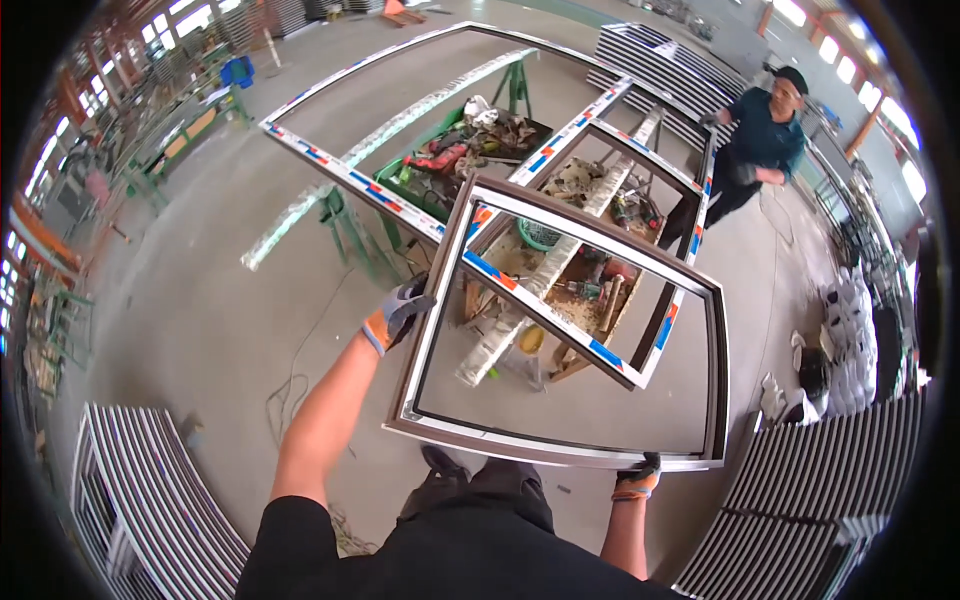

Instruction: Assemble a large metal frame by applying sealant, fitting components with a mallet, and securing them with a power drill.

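Observation:
Both of my hands wear grey and orange gloves and hold an empty brown-and-white window frame (560, 452), which has no glass in it. My left hand (400, 312) is closed on its left side. At the near edge, toward the right corner, my right hand (638, 480) grips the frame, its fingers partly hidden. Beyond and beneath lies a much larger frame (355, 182), banded with red, white and blue protective tape. The held frame overlaps the near corner of this larger one; whether they touch, I cannot tell.
Padded beams on green trestles (345, 232) support the large frame. Under it stand a green tray (425, 200) of rags and a wooden tool box (625, 310). A co-worker (765, 130) stands at the far right. Stacked frames (160, 490) flank me on both sides.

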The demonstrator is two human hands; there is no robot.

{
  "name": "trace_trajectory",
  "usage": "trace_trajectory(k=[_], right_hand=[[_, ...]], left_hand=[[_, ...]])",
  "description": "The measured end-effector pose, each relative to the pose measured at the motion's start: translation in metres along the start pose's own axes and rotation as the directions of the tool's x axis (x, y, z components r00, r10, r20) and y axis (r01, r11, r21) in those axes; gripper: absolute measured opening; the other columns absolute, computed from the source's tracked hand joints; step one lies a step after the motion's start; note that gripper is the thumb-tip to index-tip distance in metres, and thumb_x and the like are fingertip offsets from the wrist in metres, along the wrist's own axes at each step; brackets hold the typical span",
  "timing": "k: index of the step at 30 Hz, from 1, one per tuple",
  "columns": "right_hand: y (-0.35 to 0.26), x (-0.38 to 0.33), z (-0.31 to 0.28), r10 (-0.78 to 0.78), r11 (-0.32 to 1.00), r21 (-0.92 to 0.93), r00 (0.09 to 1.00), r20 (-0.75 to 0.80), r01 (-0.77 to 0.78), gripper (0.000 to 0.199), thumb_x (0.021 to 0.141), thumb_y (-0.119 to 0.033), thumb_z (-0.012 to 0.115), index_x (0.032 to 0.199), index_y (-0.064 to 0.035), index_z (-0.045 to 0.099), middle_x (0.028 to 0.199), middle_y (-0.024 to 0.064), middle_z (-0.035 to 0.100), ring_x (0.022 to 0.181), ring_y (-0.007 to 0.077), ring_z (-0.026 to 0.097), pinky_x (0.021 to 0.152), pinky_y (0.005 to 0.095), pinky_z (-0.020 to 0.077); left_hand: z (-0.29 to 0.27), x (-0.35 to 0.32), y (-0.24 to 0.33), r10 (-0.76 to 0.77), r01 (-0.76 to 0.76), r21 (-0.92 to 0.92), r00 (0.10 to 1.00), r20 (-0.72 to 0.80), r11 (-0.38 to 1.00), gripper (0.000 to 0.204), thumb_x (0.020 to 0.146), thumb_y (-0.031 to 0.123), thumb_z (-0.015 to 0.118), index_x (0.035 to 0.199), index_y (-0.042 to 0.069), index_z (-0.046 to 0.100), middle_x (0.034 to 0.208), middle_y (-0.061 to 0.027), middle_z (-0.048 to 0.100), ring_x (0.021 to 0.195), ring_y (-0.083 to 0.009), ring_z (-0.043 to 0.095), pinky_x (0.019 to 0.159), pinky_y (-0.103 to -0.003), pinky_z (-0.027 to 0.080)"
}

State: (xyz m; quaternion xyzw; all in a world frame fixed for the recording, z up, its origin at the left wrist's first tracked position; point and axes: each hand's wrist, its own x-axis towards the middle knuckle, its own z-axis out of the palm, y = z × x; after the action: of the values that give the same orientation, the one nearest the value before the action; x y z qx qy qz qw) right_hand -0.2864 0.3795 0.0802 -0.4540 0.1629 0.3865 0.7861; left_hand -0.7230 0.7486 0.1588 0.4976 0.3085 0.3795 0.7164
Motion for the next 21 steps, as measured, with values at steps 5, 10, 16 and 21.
trace_trajectory(k=[5,10,16,21], right_hand=[[0.040,-0.007,0.023,-0.080,0.992,0.073,0.968,-0.238,0.100,0.046,0.075,-0.020,0.058,0.118,-0.0053,0.055,0.113,0.0110,0.061,0.105,0.0296,0.058,0.095,0.0465,0.0481],[0.070,-0.014,0.082,-0.173,0.981,0.022,0.926,-0.335,0.191,0.035,0.076,-0.019,0.061,0.107,-0.0046,0.058,0.098,0.0095,0.062,0.089,0.0271,0.061,0.083,0.0424,0.0523],[0.112,0.028,0.130,-0.109,0.967,0.198,0.961,-0.253,0.162,0.042,0.085,-0.029,0.065,0.117,-0.0034,0.058,0.117,0.0126,0.061,0.110,0.0310,0.057,0.096,0.0462,0.0473],[0.127,0.069,0.179,-0.041,0.959,0.271,0.986,-0.162,0.084,0.050,0.085,-0.037,0.068,0.123,-0.0062,0.057,0.125,0.0124,0.057,0.111,0.0309,0.055,0.097,0.0464,0.0446]], left_hand=[[-0.025,0.011,-0.018,-0.304,0.289,0.261,0.953,0.015,0.921,0.101,0.073,0.027,0.084,0.149,0.005,0.021,0.137,-0.0142,0.050,0.124,-0.0229,0.049,0.104,-0.038,0.041],[-0.070,0.048,-0.033,-0.312,0.383,0.524,0.924,-0.222,0.760,0.096,0.069,0.018,0.085,0.145,0.002,0.028,0.122,-0.0141,0.059,0.104,-0.0196,0.060,0.088,-0.034,0.052],[-0.082,0.186,0.012,-0.169,0.217,0.370,0.973,-0.158,0.903,0.067,0.062,0.003,0.078,0.124,-0.003,0.052,0.102,-0.0123,0.067,0.083,-0.0195,0.065,0.076,-0.032,0.054],[-0.112,0.328,-0.011,-0.156,0.153,0.419,0.987,-0.026,0.895,0.053,0.059,0.000,0.073,0.111,0.000,0.062,0.091,-0.0077,0.070,0.076,-0.0181,0.066,0.070,-0.032,0.054]])
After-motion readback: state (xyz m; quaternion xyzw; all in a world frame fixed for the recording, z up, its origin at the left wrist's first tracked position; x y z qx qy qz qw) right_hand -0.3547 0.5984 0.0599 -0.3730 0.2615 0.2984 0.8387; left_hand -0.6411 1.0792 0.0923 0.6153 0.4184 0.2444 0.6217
